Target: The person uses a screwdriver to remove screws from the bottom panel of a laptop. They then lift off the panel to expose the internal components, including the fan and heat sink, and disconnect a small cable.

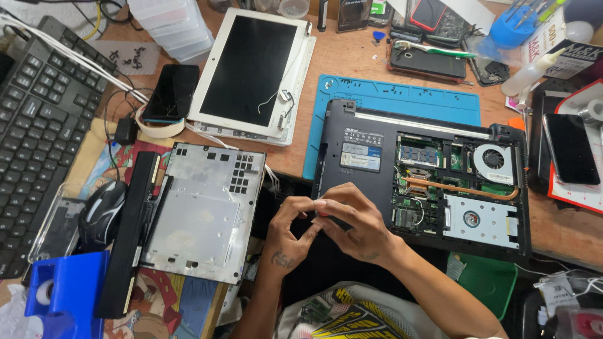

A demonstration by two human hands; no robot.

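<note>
Cluttered wooden workbench [352, 59], with an opened black laptop base [421, 176] lying on a blue silicone mat [402, 97]. Left hand [290, 235] and right hand [355, 223] meet at the laptop's near-left corner, fingertips pinched around something small and reddish, too hidden to identify. Bare metal cover panel [204, 210] sits just left.

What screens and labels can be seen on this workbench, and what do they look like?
Tablet screen: top centre, dark rectangle in a white frame, tilted.
Phone: left of the tablet, black, screen dark.
Second phone: right edge, black, screen dark.
Laptop labels: on the opened black laptop's underside, above the hands, small white and blue rectangles.
</note>
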